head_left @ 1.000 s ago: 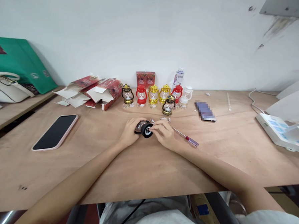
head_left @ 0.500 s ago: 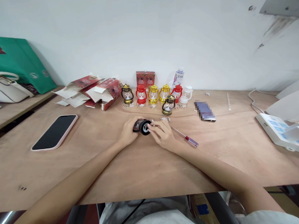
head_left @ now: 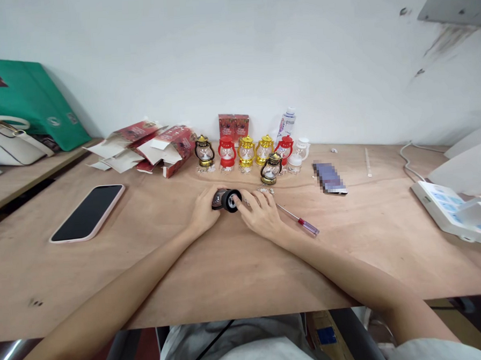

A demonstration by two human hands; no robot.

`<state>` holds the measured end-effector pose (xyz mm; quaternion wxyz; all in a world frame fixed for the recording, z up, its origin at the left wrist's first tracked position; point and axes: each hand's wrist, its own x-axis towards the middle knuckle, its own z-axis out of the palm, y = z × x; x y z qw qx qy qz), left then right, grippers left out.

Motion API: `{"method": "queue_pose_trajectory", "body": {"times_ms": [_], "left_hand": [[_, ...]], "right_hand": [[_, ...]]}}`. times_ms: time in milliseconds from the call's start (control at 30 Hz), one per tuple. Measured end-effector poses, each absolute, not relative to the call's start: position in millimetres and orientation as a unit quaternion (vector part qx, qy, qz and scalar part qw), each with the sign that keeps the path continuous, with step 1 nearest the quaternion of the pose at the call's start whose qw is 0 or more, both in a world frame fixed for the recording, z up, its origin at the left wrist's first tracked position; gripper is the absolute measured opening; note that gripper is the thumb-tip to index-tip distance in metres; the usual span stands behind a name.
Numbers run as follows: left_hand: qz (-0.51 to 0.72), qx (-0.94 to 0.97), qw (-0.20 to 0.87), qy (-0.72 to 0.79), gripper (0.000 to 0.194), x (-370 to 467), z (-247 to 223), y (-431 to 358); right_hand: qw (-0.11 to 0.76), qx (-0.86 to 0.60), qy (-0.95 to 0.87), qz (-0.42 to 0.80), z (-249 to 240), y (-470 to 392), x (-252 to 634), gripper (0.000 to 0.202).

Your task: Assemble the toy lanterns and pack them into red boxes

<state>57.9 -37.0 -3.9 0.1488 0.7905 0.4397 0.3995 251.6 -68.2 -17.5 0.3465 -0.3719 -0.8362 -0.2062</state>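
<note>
A small black lantern (head_left: 219, 199) lies tilted on its side, its round open base turned toward me. My left hand (head_left: 204, 211) is closed around its body from the left. At the base, the thumb of my right hand (head_left: 262, 211) presses into the pale inside, with the fingers bent along the rim's right side; anything small under the thumb is hidden. Tiny pieces (head_left: 266, 190) lie just past my right fingers. A screwdriver (head_left: 303, 224) with a clear purplish handle rests to the right of that hand. Behind stands a bronze-coloured lantern (head_left: 271, 170).
Red, gold, bronze and white lanterns (head_left: 246, 152) stand in a row at the back, before red boxes (head_left: 234, 126) and a bottle (head_left: 287, 125). Opened cartons (head_left: 170, 146) and a phone (head_left: 88, 214) are left; another phone (head_left: 329, 178) and a power strip (head_left: 451, 209) are right.
My right hand has gone from a fingertip pinch at the base to pressing its thumb inside, fingers lower on the far side. The lantern has shifted slightly left and away from me.
</note>
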Motion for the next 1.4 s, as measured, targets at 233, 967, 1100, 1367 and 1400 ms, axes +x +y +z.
{"method": "queue_pose_trajectory", "body": {"times_ms": [233,967,1100,1367,1400], "left_hand": [[0.412,0.780,0.172,0.439,0.058,55.2,-4.0,-33.9],[0.411,0.782,0.180,0.433,0.059,55.8,-4.9,-34.3],[0.405,0.792,0.170,0.424,0.057,57.2,-4.1,-35.2],[0.382,0.817,0.161,0.400,0.052,59.6,-1.4,-39.8],[0.382,0.819,0.161,0.397,0.052,59.7,-1.4,-39.9]], "right_hand": [[0.328,-0.455,-0.808,-0.181,-13.0,-68.0,250.8,0.047],[0.492,-0.410,-0.761,-0.103,-18.1,-55.2,258.1,0.011],[0.549,-0.296,-0.773,-0.115,-17.6,-57.1,258.1,0.007],[0.536,-0.252,-0.800,-0.097,-12.9,-62.7,256.6,0.017],[0.534,-0.248,-0.803,-0.098,-13.0,-62.7,256.6,0.018]]}}
